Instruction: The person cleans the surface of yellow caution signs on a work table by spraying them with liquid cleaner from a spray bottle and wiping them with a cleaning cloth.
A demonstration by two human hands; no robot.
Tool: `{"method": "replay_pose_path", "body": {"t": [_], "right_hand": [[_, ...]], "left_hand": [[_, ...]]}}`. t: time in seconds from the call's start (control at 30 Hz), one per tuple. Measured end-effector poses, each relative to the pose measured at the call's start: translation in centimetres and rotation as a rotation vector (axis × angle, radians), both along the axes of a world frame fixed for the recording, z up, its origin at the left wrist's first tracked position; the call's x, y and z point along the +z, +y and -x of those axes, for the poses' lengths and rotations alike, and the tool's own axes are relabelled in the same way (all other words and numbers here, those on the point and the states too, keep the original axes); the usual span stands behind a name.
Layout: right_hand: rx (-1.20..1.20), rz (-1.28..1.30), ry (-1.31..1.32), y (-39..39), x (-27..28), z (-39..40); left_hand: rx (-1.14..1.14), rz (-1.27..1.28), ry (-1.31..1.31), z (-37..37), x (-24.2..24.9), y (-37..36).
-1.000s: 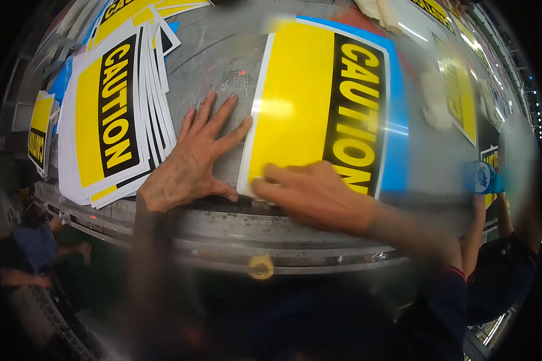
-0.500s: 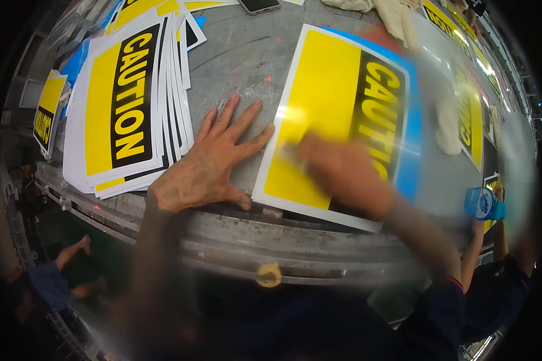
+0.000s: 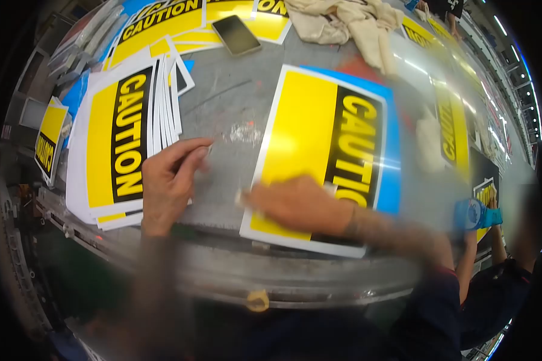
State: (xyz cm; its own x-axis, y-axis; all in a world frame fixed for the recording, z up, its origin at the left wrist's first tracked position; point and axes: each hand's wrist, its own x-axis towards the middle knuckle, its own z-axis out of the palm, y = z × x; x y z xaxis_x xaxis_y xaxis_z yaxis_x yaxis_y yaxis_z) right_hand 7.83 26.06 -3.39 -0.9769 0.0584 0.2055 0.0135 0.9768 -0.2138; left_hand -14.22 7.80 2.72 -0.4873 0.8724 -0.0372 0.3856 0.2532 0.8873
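Note:
A yellow and black CAUTION sign (image 3: 298,114) with a white border lies on the grey table, over a blue sheet (image 3: 390,138). My right hand (image 3: 301,204) is over its lower part, fingers closed and blurred. Something whitish shows at the fingertips, too smeared to name. My left hand (image 3: 170,183) is raised beside the right edge of a stack of CAUTION signs (image 3: 105,132). Its fingers are curled, thumb and forefinger close together; whatever is between them cannot be made out. A shiny patch (image 3: 245,133) marks the table between the stack and the sign.
A phone (image 3: 236,36) and cream cloths (image 3: 343,24) lie at the back, near more CAUTION signs (image 3: 162,27). At right, a co-worker's hand (image 3: 494,201) is by a blue bottle (image 3: 468,215). A metal rail (image 3: 319,286) runs along the table's front edge.
My left hand has lifted from lying spread on the table and curled its fingers. My right hand has swept left across the sign's lower part. The view has tilted upward.

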Motion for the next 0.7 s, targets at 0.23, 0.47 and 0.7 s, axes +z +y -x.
{"method": "replay_pose_path", "body": {"t": [0.23, 0.47, 0.7], "right_hand": [[-0.236, 0.011, 0.208, 12.3, -3.1, 4.9], [-0.369, -0.005, 0.325, 16.8, -2.0, 7.6], [-0.536, 0.081, 0.255, 17.0, -1.4, 0.4]], "left_hand": [[-0.055, -0.194, 0.252, -1.9, -0.9, 0.7], [-0.408, -0.092, 0.395, -4.0, -2.1, 1.9], [-0.47, -0.048, 0.403, -4.3, -2.0, 2.8]]}}
